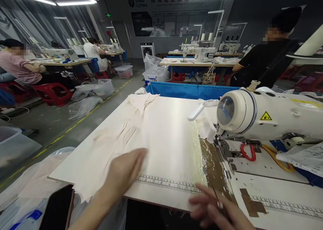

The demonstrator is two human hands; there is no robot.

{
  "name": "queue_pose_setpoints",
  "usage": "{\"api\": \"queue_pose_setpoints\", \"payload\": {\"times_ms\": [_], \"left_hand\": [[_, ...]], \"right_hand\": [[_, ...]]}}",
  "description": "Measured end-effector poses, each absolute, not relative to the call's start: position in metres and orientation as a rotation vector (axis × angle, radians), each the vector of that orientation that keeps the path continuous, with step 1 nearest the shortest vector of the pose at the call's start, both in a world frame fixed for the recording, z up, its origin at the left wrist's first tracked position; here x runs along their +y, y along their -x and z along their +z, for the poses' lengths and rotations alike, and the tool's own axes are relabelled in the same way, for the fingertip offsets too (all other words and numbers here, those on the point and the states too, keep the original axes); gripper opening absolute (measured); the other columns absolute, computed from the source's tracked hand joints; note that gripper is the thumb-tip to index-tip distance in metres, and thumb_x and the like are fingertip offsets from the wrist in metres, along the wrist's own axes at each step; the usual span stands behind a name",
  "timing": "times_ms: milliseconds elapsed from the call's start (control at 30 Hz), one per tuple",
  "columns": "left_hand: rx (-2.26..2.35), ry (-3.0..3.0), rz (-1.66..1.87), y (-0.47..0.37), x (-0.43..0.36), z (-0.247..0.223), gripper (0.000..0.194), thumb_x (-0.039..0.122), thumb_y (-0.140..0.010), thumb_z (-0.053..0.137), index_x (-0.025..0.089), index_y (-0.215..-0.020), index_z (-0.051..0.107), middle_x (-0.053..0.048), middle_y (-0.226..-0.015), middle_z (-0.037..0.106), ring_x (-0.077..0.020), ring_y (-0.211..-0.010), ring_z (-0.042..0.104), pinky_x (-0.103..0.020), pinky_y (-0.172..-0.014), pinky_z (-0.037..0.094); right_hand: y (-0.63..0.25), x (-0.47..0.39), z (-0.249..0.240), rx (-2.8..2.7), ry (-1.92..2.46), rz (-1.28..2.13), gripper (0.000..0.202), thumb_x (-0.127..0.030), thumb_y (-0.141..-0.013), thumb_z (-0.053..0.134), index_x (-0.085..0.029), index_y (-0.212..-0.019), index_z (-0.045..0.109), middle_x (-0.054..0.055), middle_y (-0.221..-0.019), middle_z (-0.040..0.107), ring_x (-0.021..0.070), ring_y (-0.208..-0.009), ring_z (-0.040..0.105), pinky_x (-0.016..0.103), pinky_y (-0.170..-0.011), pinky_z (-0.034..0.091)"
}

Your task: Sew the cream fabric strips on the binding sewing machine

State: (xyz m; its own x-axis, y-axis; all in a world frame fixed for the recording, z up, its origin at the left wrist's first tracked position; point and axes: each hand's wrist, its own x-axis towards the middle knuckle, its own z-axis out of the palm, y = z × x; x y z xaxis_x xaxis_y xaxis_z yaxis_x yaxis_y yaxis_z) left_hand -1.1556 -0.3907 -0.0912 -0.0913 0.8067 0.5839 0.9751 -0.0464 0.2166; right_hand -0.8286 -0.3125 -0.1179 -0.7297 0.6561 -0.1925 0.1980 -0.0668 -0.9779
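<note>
My left hand (pixel 126 169) is over the near part of the white table, fingers curled together and blurred; nothing shows in them. Beside and beyond it lie thin cream fabric pieces (pixel 123 136), some overlapping and creased. My right hand (pixel 214 206) is low at the table's front edge, smeared by motion. A thin dark tool (pixel 218 201) shows against its palm, its kind too blurred to tell. Between the hands runs a printed ruler strip (pixel 169 183). Right of that stands a white sewing machine (pixel 264 112), with pale fabric near its needle area.
Red-handled scissors (pixel 248 152) lie under the machine arm. A dark phone (pixel 57 206) rests at lower left beside piled fabric (pixel 37 179). A blue cloth trough (pixel 186 89) borders the table's far side. People sit or stand at other machines beyond.
</note>
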Motion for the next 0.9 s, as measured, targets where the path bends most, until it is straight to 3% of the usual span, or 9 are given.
{"api": "queue_pose_setpoints", "payload": {"times_ms": [133, 267, 367, 433, 500, 600, 767, 833, 900], "left_hand": [[-1.593, 2.426, -0.733, 1.069, -0.365, -0.116, 0.022, 0.019, -0.097, 0.038, 0.022, -0.095, 0.060, 0.000, -0.068, 0.068, -0.0176, -0.053, 0.062, -0.029, -0.051, 0.048], [-1.243, 2.941, -0.559, 0.996, -0.360, -0.148, 0.005, 0.020, -0.090, 0.055, 0.022, -0.090, 0.060, 0.000, -0.064, 0.065, -0.0168, -0.052, 0.057, -0.029, -0.048, 0.043], [-1.021, 3.085, -0.864, 0.991, -0.362, -0.144, 0.012, 0.030, -0.098, 0.053, 0.023, -0.098, 0.063, 0.000, -0.069, 0.065, -0.0141, -0.059, 0.058, -0.026, -0.056, 0.046], [-1.236, 2.930, -1.180, 1.014, -0.357, -0.127, 0.020, 0.034, -0.102, 0.045, 0.022, -0.100, 0.061, -0.002, -0.081, 0.068, -0.0146, -0.069, 0.061, -0.027, -0.065, 0.050], [-1.569, 2.652, -1.311, 1.045, -0.346, -0.110, 0.024, 0.024, -0.104, 0.036, 0.021, -0.103, 0.060, -0.004, -0.089, 0.067, -0.0163, -0.082, 0.063, -0.028, -0.073, 0.051], [-1.811, 2.493, -0.987, 1.082, -0.328, -0.100, 0.025, 0.027, -0.105, 0.035, 0.019, -0.110, 0.058, -0.009, -0.109, 0.066, -0.0198, -0.098, 0.063, -0.032, -0.080, 0.053], [-1.926, 2.414, -0.324, 1.102, -0.328, -0.113, 0.036, 0.030, -0.105, 0.029, 0.020, -0.082, 0.055, 0.000, -0.071, 0.060, -0.0164, -0.061, 0.059, -0.028, -0.053, 0.044], [-1.898, 2.313, -0.314, 1.107, -0.334, -0.118, 0.034, 0.031, -0.105, 0.031, 0.020, -0.085, 0.056, -0.001, -0.073, 0.062, -0.0169, -0.062, 0.060, -0.028, -0.053, 0.044], [-1.796, 2.211, -0.363, 1.113, -0.338, -0.124, 0.033, 0.034, -0.104, 0.033, 0.019, -0.095, 0.061, -0.006, -0.088, 0.067, -0.0206, -0.079, 0.065, -0.032, -0.064, 0.051]], "right_hand": [[0.863, -0.277, -0.104, -1.558, 0.940, 2.075, 0.076, -0.069, -0.087, 0.063, -0.027, -0.148, 0.046, 0.015, -0.124, 0.068, 0.0252, -0.098, 0.073, 0.042, -0.083, 0.060], [0.878, -0.268, -0.101, -1.541, 0.948, 2.071, 0.057, -0.063, -0.084, 0.070, -0.020, -0.120, 0.063, 0.004, -0.089, 0.071, 0.0172, -0.072, 0.070, 0.031, -0.069, 0.056], [0.860, -0.282, -0.103, -1.620, 0.941, 1.969, 0.048, -0.063, -0.085, 0.067, -0.019, -0.103, 0.065, -0.003, -0.071, 0.063, 0.0131, -0.058, 0.060, 0.026, -0.060, 0.049], [0.837, -0.296, -0.106, -1.647, 0.962, 1.950, 0.047, -0.064, -0.087, 0.064, -0.020, -0.103, 0.065, -0.003, -0.068, 0.061, 0.0125, -0.058, 0.058, 0.026, -0.061, 0.046], [0.812, -0.311, -0.111, -1.604, 1.021, 2.002, 0.049, -0.067, -0.089, 0.060, -0.020, -0.104, 0.064, -0.004, -0.067, 0.060, 0.0113, -0.054, 0.054, 0.024, -0.058, 0.043], [0.785, -0.329, -0.121, -1.523, 1.111, 2.033, 0.055, -0.072, -0.088, 0.058, -0.020, -0.104, 0.063, -0.003, -0.067, 0.060, 0.0085, -0.049, 0.047, 0.022, -0.053, 0.037], [0.768, -0.343, -0.131, -1.546, 1.151, 2.022, 0.053, -0.070, -0.090, 0.056, -0.021, -0.107, 0.065, -0.002, -0.068, 0.061, 0.0059, -0.045, 0.036, 0.019, -0.047, 0.028], [0.765, -0.345, -0.131, -1.628, 1.143, 1.961, 0.047, -0.066, -0.094, 0.053, -0.023, -0.107, 0.067, -0.001, -0.070, 0.063, 0.0081, -0.050, 0.043, 0.019, -0.050, 0.033], [0.763, -0.347, -0.129, -1.759, 1.144, 1.839, 0.042, -0.061, -0.097, 0.051, -0.025, -0.107, 0.070, 0.002, -0.079, 0.067, 0.0132, -0.063, 0.056, 0.022, -0.060, 0.043]]}}
